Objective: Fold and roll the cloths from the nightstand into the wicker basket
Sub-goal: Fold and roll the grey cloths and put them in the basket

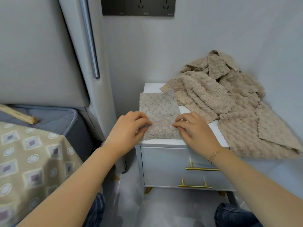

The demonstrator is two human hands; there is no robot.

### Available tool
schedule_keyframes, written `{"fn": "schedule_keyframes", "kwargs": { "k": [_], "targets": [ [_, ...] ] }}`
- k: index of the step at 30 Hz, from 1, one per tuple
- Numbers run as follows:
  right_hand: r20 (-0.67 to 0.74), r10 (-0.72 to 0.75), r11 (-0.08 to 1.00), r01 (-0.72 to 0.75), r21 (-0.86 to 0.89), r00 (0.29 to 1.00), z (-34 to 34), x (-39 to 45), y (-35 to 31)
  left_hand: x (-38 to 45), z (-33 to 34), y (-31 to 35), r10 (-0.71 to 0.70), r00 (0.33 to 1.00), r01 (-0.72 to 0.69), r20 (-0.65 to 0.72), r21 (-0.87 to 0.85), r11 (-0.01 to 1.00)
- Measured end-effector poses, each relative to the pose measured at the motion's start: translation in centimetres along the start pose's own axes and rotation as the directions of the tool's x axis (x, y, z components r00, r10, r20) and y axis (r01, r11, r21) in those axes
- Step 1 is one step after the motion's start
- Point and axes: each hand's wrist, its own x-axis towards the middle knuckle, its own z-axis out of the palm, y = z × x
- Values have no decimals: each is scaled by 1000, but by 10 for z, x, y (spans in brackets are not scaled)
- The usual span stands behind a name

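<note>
A grey cloth (159, 112) with a bumpy, fluffy pile and zigzag-cut edges lies flat as a narrow upright rectangle on the front left part of the white nightstand (151, 87), its near edge almost at the top's front rim. Just to its right and behind, a loose heap of beige cloths (229, 102) of the same texture sprawls crumpled over the rest of the top, spilling over the right side.
</note>
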Motion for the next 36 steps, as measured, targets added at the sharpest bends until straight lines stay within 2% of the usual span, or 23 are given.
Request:
{"fn": "schedule_keyframes", "kwargs": {
  "k": [5, 9, 12, 16, 19, 21, 25, 28, 32, 36],
  "targets": [
    [178, 114, 984, -136, 115, 977, -12, -6, -5, -11, -5, -1, -22, 995, 25, 93, -32, 999],
    [311, 131, 985, -160, 69, 942, -17, -11, -6, -17, -8, 3, -59, 974, 62, 221, -8, 998],
    [289, 139, 981, -171, 91, 947, -17, -16, -7, -24, -4, 2, -29, 976, 26, 215, 18, 999],
    [178, 97, 988, -115, 98, 979, -17, -28, -14, -34, 0, 9, 22, 996, -19, 85, -32, 999],
    [165, 101, 986, -121, 114, 981, -20, -36, -17, -40, 0, 19, 2, 1000, 0, 28, -80, 997],
    [155, 131, 975, -156, 159, 979, -22, -37, -16, -41, -3, 23, -79, 996, 83, 31, -140, 987],
    [128, 233, 920, -262, 293, 964, -25, -34, -14, -33, -7, 24, -248, 959, 281, 140, -314, 907],
    [188, 352, 861, -396, 320, 917, -24, -28, -8, -23, -8, 24, -315, 927, 371, 202, -377, 849],
    [215, 441, 812, -489, 318, 871, -24, -18, -9, -13, -3, 19, -466, 835, 549, 293, -388, 740],
    [191, 477, 788, -514, 340, 858, -20, -11, -8, -4, -1, 19, -566, 750, 659, 343, -459, 596]
  ]
}}
